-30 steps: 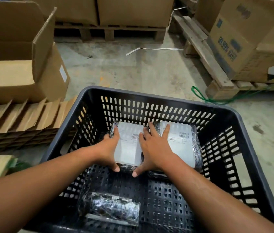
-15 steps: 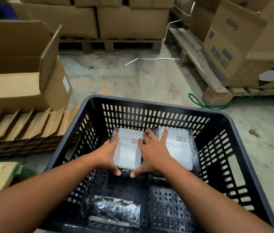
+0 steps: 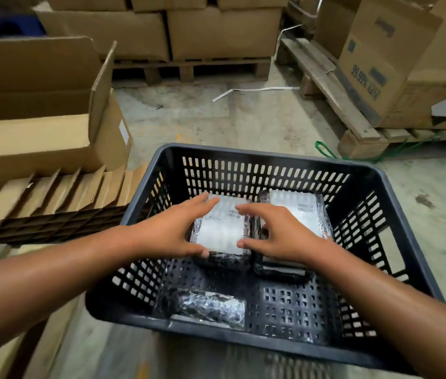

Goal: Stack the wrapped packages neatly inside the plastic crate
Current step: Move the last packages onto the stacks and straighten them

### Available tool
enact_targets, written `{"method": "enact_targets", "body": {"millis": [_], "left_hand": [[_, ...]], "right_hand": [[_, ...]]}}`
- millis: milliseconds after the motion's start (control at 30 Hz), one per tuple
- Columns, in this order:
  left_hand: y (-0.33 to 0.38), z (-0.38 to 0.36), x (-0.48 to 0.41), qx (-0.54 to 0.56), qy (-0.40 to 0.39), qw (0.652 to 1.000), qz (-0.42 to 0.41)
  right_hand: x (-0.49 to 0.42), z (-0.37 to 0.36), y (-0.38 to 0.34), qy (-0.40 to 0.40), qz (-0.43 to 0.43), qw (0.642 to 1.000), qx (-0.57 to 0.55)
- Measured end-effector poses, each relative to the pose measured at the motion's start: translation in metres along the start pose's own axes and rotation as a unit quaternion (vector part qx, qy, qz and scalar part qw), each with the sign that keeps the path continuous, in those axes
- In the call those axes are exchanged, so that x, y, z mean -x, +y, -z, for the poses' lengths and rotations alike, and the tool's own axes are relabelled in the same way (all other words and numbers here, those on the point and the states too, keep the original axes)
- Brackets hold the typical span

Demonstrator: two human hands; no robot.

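Observation:
A black slotted plastic crate point(image 3: 271, 155) stands on the concrete floor in front of me. Two wrapped packages with white labels lie side by side against its far wall: the left package point(image 3: 222, 231) and the right package point(image 3: 302, 207). A third, smaller wrapped package point(image 3: 211, 309) lies by the near wall. My left hand point(image 3: 167, 233) hovers at the left package's left edge with its fingers spread. My right hand point(image 3: 276, 233) is over the gap between the two packages, fingers apart, and hides part of the right package.
An open cardboard box point(image 3: 38, 138) and a cardboard divider grid point(image 3: 52, 203) sit left of the crate. Boxes on a wooden pallet point(image 3: 216, 31) stand behind, and another loaded pallet point(image 3: 334, 99) is at right. A green strap point(image 3: 325, 151) and a white strip point(image 3: 254, 90) lie on the floor.
Both hands have come up off the packages' tops and spread apart. My view has pulled back and tilted up, so the crate sits lower in the frame.

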State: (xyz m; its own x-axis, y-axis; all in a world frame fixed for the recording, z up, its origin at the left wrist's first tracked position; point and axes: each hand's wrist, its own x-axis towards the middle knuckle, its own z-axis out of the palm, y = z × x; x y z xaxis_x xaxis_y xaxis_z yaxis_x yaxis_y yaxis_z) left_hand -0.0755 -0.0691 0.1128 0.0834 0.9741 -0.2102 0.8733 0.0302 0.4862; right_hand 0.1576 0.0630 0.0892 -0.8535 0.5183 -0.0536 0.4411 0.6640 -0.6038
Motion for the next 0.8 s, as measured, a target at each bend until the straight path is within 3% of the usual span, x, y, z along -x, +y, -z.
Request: {"method": "enact_targets", "body": {"millis": [133, 267, 533, 700, 800], "left_hand": [[0.005, -0.003, 0.030, -0.009, -0.096, 0.995, -0.026], [0.003, -0.020, 0.047, 0.004, -0.200, 0.979, -0.037], [-0.003, -0.034, 0.046, -0.026, -0.207, 0.977, -0.033], [-0.003, -0.044, 0.040, -0.102, -0.182, 0.978, -0.019], [-0.005, -0.042, 0.037, -0.084, -0.168, 0.982, -0.007]], "right_hand": [[0.034, -0.018, -0.008, -0.130, 0.018, 0.983, -0.130], [0.047, -0.043, -0.007, -0.220, 0.037, 0.965, -0.137], [0.039, -0.050, 0.003, -0.213, 0.006, 0.957, -0.196], [0.036, -0.053, 0.006, -0.193, 0.015, 0.967, -0.166], [0.032, -0.052, 0.006, -0.201, -0.002, 0.964, -0.173]]}}
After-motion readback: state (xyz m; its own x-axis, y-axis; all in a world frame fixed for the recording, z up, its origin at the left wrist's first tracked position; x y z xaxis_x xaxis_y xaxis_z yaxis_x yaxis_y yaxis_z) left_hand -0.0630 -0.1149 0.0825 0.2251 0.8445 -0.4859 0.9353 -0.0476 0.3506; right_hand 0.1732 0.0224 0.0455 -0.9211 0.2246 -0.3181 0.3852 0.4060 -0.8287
